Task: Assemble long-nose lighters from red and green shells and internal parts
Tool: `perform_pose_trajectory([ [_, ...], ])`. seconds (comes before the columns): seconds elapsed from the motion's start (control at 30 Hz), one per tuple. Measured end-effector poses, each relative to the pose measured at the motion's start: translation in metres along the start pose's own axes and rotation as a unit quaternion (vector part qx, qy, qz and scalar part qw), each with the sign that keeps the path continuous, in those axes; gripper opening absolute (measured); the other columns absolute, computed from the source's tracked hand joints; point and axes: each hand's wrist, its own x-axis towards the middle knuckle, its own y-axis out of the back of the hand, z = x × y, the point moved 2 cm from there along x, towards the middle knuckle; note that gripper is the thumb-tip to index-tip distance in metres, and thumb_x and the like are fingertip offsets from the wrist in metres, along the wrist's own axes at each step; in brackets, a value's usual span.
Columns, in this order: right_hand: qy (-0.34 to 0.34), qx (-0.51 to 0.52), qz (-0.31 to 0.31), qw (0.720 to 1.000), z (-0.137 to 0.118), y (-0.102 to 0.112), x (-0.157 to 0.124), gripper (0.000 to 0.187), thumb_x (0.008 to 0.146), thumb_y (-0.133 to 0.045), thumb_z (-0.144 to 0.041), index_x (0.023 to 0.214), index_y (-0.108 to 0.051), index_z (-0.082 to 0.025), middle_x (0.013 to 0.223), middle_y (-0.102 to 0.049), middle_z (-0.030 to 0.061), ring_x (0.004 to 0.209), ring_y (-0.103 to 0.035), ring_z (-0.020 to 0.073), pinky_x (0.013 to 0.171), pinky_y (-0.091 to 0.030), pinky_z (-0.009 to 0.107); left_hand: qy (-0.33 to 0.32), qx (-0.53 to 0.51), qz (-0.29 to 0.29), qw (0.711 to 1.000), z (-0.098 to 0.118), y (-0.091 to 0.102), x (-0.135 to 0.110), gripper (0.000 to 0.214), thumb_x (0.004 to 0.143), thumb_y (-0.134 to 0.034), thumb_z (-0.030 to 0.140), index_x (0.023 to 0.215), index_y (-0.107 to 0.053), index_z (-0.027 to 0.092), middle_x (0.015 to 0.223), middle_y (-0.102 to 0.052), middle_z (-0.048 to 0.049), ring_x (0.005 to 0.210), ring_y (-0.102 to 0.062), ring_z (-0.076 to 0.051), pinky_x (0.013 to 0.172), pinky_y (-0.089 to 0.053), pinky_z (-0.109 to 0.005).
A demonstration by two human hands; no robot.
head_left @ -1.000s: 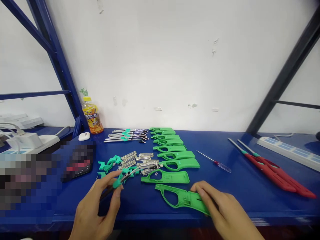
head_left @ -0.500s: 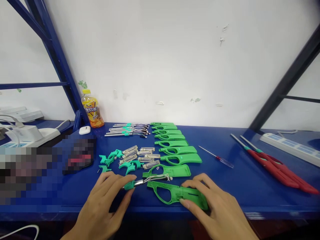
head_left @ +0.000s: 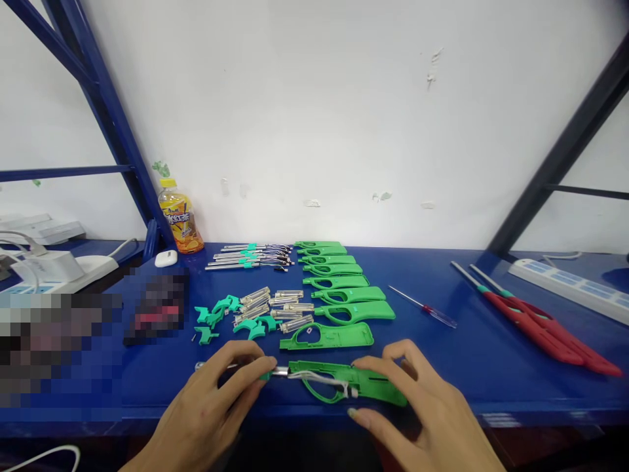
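Left hand [head_left: 216, 403] has brought wires [head_left: 319, 377] over the nearest green shell [head_left: 381, 388].

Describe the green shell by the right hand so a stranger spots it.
On the blue table, find the line of green shells and follow it to its near end. There, by the right hand, only this green shell has white wires over its loop.

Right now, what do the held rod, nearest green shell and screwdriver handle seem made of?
Rod: probably polished metal, silvery and glinting.
Green shell: likely satin plastic, with thin moulded ribs.
Screwdriver handle: seemingly glossy clear plastic; blue shows through.
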Motion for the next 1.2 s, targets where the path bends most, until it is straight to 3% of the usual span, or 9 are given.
perform_pose_trajectory([
  [0.1, 0.02, 0.02, -0.029, 0.999, -0.007, -0.005, -0.001, 0.027, 0.1, -0.069, -0.048, 0.122, -0.072, -0.033, 0.109, -0.066, 0.0047, 0.064, -0.072, 0.0163, 0.056, -0.063, 0.028, 0.009, 0.007, 0.006, 1.0, 0.0, 0.001, 0.001, 0.037, 0.11, -0.051, 0.016, 0.142, -0.061, 0.033, 0.115, -0.064, -0.0032, 0.097, -0.073, -0.014, 0.088, -0.059, -0.023],
  [0.23, 0.03, 0.055, -0.021, 0.998, -0.009, -0.013, 0.0, 0.022, 0.11, -0.053, -0.035, 0.112, -0.074, -0.029, 0.104, -0.068, 0.0051, 0.072, -0.074, 0.0156, 0.068, -0.064, 0.025, -0.013, 0.017, -0.01, 1.0, 0.002, 0.003, 0.003, 0.041, 0.113, -0.048, 0.018, 0.15, -0.056, 0.032, 0.112, -0.065, -0.003, 0.097, -0.072, -0.013, 0.089, -0.059, -0.02],
  [0.37, 0.052, 0.053, 0.056, 0.996, -0.007, -0.008, 0.002, 0.025, 0.111, -0.052, -0.033, 0.109, -0.076, -0.028, 0.101, -0.071, 0.005, 0.077, -0.074, 0.0165, 0.068, -0.062, 0.024, -0.04, 0.04, -0.008, 0.998, 0.005, 0.005, 0.004, 0.036, 0.115, -0.049, 0.026, 0.15, -0.058, 0.028, 0.112, -0.069, -0.0034, 0.098, -0.073, -0.013, 0.093, -0.058, -0.019],
  [0.5, 0.073, 0.017, 0.121, 0.99, -0.007, -0.001, 0.004, 0.021, 0.109, -0.058, -0.033, 0.106, -0.078, -0.029, 0.099, -0.073, 0.0055, 0.084, -0.072, 0.0215, 0.07, -0.061, 0.031, -0.042, 0.058, -0.009, 0.997, 0.005, 0.004, 0.005, 0.04, 0.116, -0.046, 0.03, 0.154, -0.055, 0.024, 0.114, -0.067, -0.006, 0.101, -0.073, -0.014, 0.092, -0.059, -0.02],
  [0.63, 0.069, 0.03, 0.094, 0.993, -0.004, -0.009, 0.005, 0.014, 0.106, -0.064, -0.029, 0.105, -0.078, -0.029, 0.108, -0.073, 0.0067, 0.103, -0.068, 0.0261, 0.085, -0.061, 0.038, -0.038, 0.034, -0.041, 0.998, 0.005, 0.005, 0.007, 0.038, 0.116, -0.044, 0.025, 0.151, -0.058, 0.026, 0.117, -0.063, -0.0064, 0.101, -0.073, -0.013, 0.092, -0.06, -0.02],
  [0.73, 0.055, 0.057, 0.076, 0.994, 0.0, -0.018, 0.005, 0.012, 0.105, -0.065, -0.026, 0.106, -0.076, -0.03, 0.11, -0.072, 0.0061, 0.107, -0.066, 0.0268, 0.088, -0.059, 0.039, -0.031, 0.013, -0.055, 0.998, 0.007, 0.008, 0.009, 0.038, 0.114, -0.045, 0.022, 0.15, -0.059, 0.026, 0.121, -0.062, -0.0075, 0.106, -0.072, -0.014, 0.094, -0.06, -0.02],
  [1.2, 0.048, 0.101, 0.089, 0.99, 0.001, -0.019, 0.002, 0.013, 0.106, -0.063, -0.021, 0.103, -0.074, -0.028, 0.102, -0.072, 0.0023, 0.101, -0.065, 0.0239, 0.091, -0.053, 0.04, -0.003, 0.006, -0.066, 0.998, 0.003, 0.005, 0.011, 0.031, 0.115, -0.046, 0.03, 0.136, -0.069, 0.033, 0.121, -0.072, -0.0029, 0.104, -0.076, -0.015, 0.092, -0.063, -0.023],
])
